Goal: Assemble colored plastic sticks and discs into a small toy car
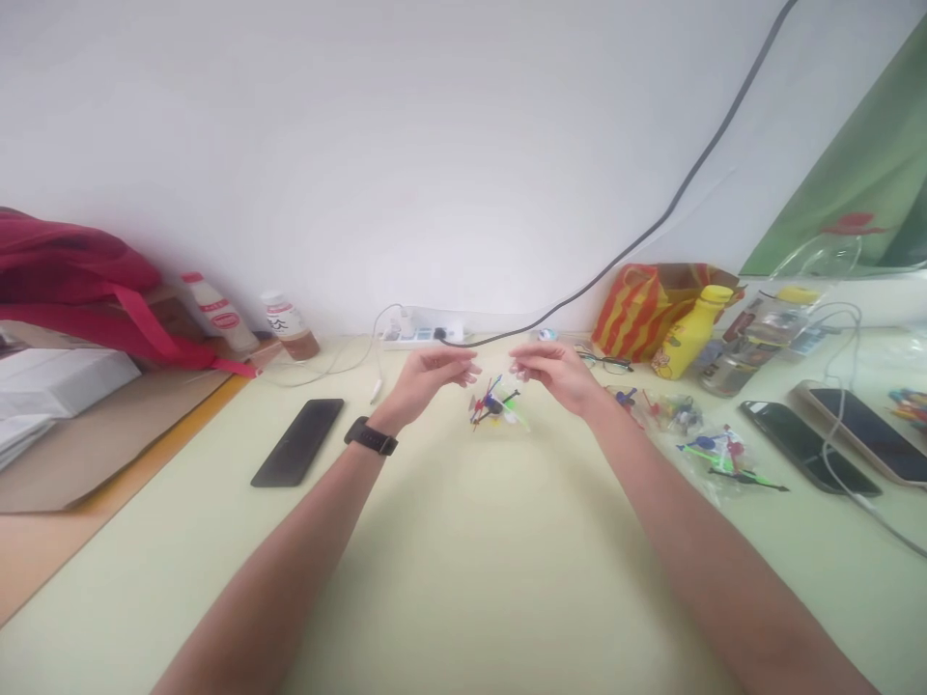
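Note:
In front of me is a small clear plastic bag (497,404) with coloured plastic pieces inside: red, blue, black and green. My left hand (437,375), a black watch on its wrist, pinches at the bag's upper left side. Opposite it, my right hand (556,375) pinches at the upper right, thumb and fingers closed. The film is thin and see-through, so its edges at my fingertips show only faintly. Other clear bags of similar plastic pieces (726,454) lie on the table beyond my right forearm.
A black phone (298,443) lies left, and two more phones (811,447) lie right. At the wall stand a power strip (427,331), drink bottles (290,328), a yellow bottle (691,333) and a striped bag (633,311). Glasses (612,364) lie behind my right hand.

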### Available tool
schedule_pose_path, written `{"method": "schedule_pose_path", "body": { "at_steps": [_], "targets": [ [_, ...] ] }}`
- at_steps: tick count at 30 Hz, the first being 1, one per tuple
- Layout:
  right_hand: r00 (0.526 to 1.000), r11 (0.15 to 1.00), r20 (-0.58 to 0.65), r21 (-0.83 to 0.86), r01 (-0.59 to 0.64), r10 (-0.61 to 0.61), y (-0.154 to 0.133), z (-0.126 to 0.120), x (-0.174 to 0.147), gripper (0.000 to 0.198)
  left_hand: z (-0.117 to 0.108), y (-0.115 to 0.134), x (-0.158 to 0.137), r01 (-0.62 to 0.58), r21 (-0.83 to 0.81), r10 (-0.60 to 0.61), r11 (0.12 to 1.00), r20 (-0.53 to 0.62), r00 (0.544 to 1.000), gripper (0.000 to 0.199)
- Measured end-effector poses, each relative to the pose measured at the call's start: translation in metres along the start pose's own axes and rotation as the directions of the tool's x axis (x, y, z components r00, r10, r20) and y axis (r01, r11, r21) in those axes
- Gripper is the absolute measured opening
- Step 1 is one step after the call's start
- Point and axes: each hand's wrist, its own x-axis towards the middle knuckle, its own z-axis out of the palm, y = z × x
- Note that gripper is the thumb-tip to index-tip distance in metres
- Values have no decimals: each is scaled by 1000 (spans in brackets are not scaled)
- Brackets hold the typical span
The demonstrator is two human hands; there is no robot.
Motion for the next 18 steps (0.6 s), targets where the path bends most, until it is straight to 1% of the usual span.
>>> {"method": "schedule_pose_path", "body": {
  "at_steps": [4,6,7,9,11,13,15,16,18],
  "targets": [
    [1000,1000,-5,14,20,-20,-1,1,2,17,3,4,1,11,-59,-12,998,-25,1000,26],
    [999,999,-10,3,46,-46,-4,2,2,19,5,6,2,8,-92,-10,996,-24,1000,34],
    [998,998,-11,-4,55,-55,-6,3,2,24,6,7,2,4,-92,-7,996,-32,999,40],
    [997,996,-7,-46,73,-73,-9,5,1,35,8,9,1,-20,-25,18,999,-65,998,44],
    [995,988,-6,-116,100,-102,-12,7,-1,35,10,11,0,-59,89,67,994,-92,994,39],
    [992,981,-6,-153,123,-125,-13,9,-2,38,10,13,-1,-82,165,96,983,-78,992,45],
    [993,982,-4,-147,119,-121,-13,9,-2,46,8,14,-1,-82,189,95,979,-61,994,52],
    [993,983,-8,-142,112,-115,-13,9,-2,47,7,14,-1,-80,197,92,977,-54,994,50],
    [993,985,-30,-136,106,-111,-11,9,-1,40,4,15,0,-88,216,100,972,-44,994,41]
  ]
}}
